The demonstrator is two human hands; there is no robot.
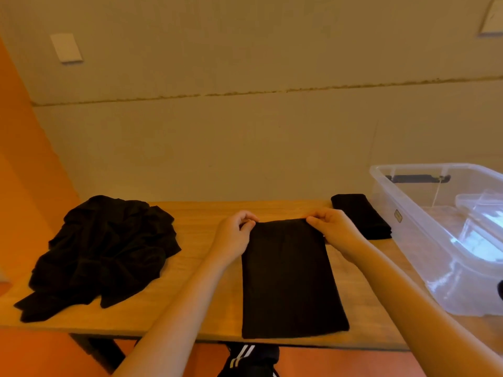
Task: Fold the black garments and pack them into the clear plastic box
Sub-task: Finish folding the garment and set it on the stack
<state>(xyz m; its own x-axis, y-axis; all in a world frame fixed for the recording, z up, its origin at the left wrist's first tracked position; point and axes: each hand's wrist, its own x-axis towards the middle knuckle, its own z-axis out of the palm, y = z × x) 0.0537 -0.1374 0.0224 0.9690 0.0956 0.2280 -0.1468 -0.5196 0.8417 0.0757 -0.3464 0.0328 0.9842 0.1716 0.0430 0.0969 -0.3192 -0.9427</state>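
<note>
Pinching the far corners of the folded black garment (291, 278), the left hand (235, 235) and right hand (336, 229) worked mid-table (198, 268), its near hem at the front edge, the clear plastic box (441, 240) rightward.

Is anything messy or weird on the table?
Only the crumpled pile of black clothes at the table's left end looks messy. The clear plastic box holds no clothes, though a folded garment lies beside it.
</note>
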